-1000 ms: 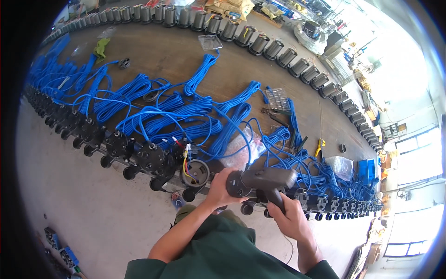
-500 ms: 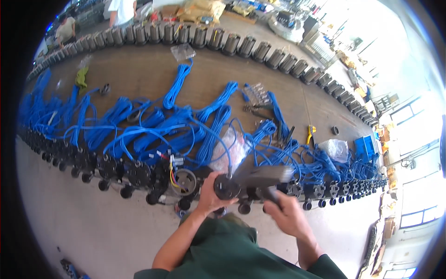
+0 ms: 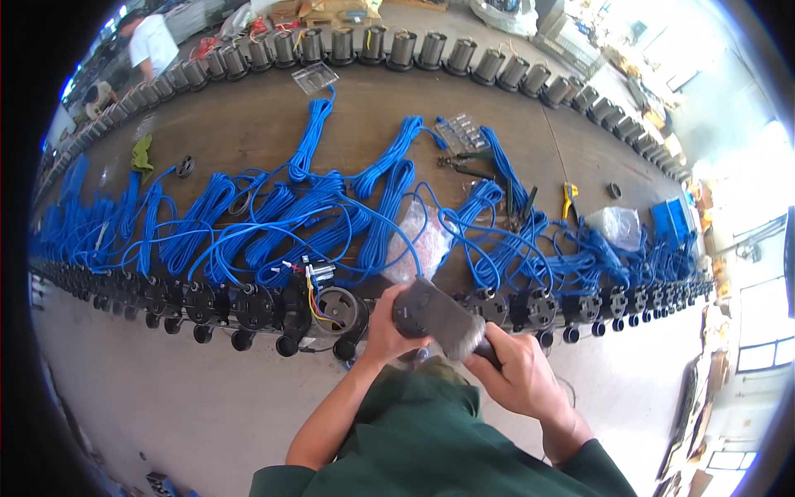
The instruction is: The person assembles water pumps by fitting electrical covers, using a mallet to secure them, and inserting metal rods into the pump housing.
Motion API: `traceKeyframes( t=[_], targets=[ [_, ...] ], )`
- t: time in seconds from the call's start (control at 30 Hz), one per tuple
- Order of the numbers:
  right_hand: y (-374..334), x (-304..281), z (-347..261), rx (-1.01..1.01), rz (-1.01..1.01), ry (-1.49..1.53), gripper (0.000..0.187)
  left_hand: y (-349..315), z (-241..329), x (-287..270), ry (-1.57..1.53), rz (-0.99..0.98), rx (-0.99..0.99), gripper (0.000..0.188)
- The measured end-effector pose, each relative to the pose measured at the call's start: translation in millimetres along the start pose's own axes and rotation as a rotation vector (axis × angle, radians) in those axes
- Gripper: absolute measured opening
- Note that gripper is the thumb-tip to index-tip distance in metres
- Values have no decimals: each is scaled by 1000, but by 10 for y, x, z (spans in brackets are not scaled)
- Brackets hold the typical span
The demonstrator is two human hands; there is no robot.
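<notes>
My left hand grips a round black motor cover at the bench's near edge; a blue cable runs up from it. Closed round a dark handle, my right hand holds a hammer with a blocky dark head, pale and worn at one end. The hammer head lies over the right part of the cover and hides it; whether they touch I cannot tell. Left of my left hand, an open round motor housing shows colored wires and white connectors. A clear plastic bag lies just beyond the cover.
Coiled blue cables cover much of the bench. Metal motor cylinders line its far edge, black pump units its near one. Pliers, a yellow-handled tool and a blue bin lie rightward. A person stands far left.
The hammer, blurred and turned sideways before, has swung down and leftward onto or over the cover. My left hand keeps hold of the cover. My view has shifted slightly.
</notes>
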State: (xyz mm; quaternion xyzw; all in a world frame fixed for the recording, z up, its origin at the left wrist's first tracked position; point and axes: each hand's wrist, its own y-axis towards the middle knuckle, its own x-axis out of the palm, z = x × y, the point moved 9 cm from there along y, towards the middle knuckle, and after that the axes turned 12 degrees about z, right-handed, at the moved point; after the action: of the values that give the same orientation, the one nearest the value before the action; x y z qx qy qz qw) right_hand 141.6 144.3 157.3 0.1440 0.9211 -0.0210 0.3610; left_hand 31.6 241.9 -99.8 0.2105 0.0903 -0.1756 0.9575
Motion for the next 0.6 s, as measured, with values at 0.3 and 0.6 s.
traceKeyframes(
  t=[0.3,0.6],
  targets=[
    [-237,545,932,240,-94,-17,44,112,254,-7,-177,29,-114,96],
    [-405,360,1355,272,49,-257,29,119,329,22,-53,-3,-64,100]
  ],
)
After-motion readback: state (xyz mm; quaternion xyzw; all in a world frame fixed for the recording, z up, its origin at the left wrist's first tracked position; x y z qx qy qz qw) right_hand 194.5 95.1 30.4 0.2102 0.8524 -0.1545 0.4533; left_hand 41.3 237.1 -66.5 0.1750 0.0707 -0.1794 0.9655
